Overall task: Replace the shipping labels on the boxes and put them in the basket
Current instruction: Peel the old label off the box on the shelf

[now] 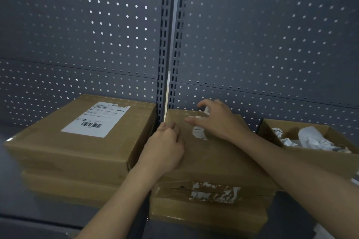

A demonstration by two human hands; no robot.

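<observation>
1. Grey pegboard (97, 24) backs a shelf of stacked cardboard boxes.
2. The top box (213, 153) of the middle stack lies under both hands, with a torn label remnant (199, 132) stuck on its top.
3. The left hand (165, 147) curls at the box's left edge, apparently gripping it.
4. The right hand (215, 120) is nearer and seems to pinch the remnant's lifted far end; the strip runs back toward the person.

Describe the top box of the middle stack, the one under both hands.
The box is flat brown cardboard, lying level on a lower box in front of the pegboard. Its label is mostly torn off, leaving white scraps. The left hand grips its left edge; the right hand pinches a strip of label.
</observation>
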